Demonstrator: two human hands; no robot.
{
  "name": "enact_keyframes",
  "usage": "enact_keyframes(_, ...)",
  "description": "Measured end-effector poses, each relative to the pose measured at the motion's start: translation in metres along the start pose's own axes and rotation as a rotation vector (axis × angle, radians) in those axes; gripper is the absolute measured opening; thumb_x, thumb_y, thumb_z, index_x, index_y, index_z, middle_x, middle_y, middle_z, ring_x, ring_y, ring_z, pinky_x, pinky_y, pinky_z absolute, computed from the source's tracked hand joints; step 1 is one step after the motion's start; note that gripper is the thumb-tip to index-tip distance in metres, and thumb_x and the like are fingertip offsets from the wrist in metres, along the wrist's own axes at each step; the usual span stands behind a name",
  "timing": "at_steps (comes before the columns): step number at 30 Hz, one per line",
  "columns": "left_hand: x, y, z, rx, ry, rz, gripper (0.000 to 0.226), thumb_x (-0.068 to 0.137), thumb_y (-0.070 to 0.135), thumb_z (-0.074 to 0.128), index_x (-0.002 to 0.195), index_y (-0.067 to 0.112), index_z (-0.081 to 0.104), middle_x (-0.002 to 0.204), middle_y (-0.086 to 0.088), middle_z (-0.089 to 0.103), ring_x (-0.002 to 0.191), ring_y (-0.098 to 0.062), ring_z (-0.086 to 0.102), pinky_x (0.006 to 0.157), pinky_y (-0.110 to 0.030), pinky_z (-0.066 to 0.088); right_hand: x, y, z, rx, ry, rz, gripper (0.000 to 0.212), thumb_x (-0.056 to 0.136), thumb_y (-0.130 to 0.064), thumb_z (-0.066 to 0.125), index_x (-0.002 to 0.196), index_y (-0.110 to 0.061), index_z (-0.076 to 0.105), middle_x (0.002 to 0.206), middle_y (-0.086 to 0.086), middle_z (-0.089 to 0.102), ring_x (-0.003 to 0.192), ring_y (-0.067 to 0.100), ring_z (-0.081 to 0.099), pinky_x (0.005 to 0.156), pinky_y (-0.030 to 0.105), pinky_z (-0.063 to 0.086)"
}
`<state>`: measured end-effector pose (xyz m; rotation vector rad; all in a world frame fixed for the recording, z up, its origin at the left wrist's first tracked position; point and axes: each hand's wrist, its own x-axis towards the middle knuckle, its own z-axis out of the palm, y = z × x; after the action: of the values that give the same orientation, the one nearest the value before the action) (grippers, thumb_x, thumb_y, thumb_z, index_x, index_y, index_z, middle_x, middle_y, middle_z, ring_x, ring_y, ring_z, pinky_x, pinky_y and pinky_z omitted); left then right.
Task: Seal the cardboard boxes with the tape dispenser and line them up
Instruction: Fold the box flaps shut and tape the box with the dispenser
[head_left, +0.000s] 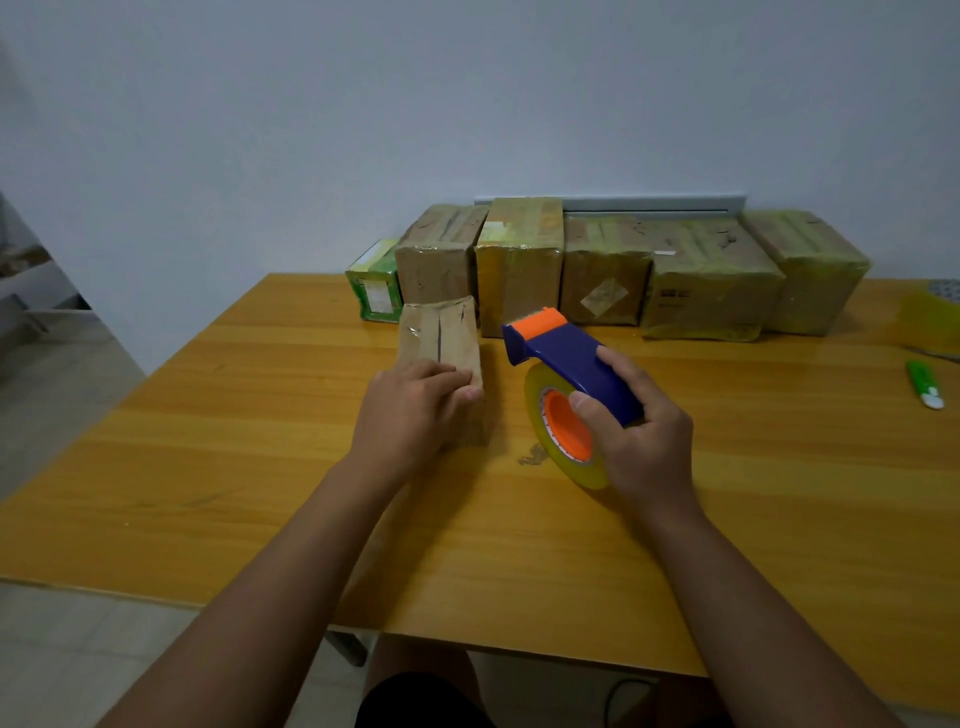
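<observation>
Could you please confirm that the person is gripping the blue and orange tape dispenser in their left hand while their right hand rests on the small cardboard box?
The hands are swapped. In the head view the right hand grips the blue and orange tape dispenser, while the left hand rests on the small cardboard box.

wooden table, taped boxes, small box
</observation>
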<state>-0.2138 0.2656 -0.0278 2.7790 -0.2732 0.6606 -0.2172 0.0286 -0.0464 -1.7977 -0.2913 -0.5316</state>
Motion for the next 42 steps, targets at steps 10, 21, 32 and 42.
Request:
enact_keyframes(10,-0.008,0.009,0.001,0.092,-0.034,-0.019,0.054,0.095,0.058,0.040,0.134,0.024,0.056,0.132,0.000,0.061,0.120,-0.021,0.052,0.089,-0.036,0.036,0.000,0.002,-0.001,0.001,0.002,-0.014,0.055,0.076,-0.060,0.060,0.128,-0.046,0.047,0.116,-0.035,0.046,0.105,-0.003,0.055,0.075,0.025,0.056)
enact_keyframes(21,-0.011,0.003,0.003,-0.199,0.042,-0.066,0.013,0.095,0.025,0.058,0.098,0.013,0.061,0.125,-0.008,0.063,0.114,-0.026,0.053,0.095,-0.041,0.039,-0.002,0.003,-0.001,0.030,-0.004,-0.005,0.059,0.075,-0.061,0.060,0.130,-0.043,0.048,0.118,-0.033,0.047,0.106,0.001,0.056,0.074,0.023,0.056)
enact_keyframes(32,-0.029,-0.009,0.003,-0.350,0.257,-0.184,0.020,0.095,0.034,0.059,0.104,0.018,0.068,0.111,0.002,0.047,0.110,-0.016,0.043,0.086,-0.028,0.040,-0.001,0.005,-0.003,0.053,-0.015,-0.007,0.060,0.075,-0.060,0.061,0.131,-0.041,0.049,0.120,-0.032,0.048,0.106,-0.003,0.055,0.072,0.016,0.053)
enact_keyframes(42,-0.034,-0.006,0.005,-0.125,0.285,-0.006,0.024,0.091,0.035,0.062,0.092,0.013,0.071,0.094,0.000,0.060,0.088,-0.019,0.045,0.074,-0.024,0.034,-0.001,0.004,-0.002,0.076,-0.018,0.000,0.061,0.075,-0.059,0.061,0.131,-0.039,0.049,0.120,-0.031,0.048,0.106,-0.005,0.055,0.072,0.016,0.054)
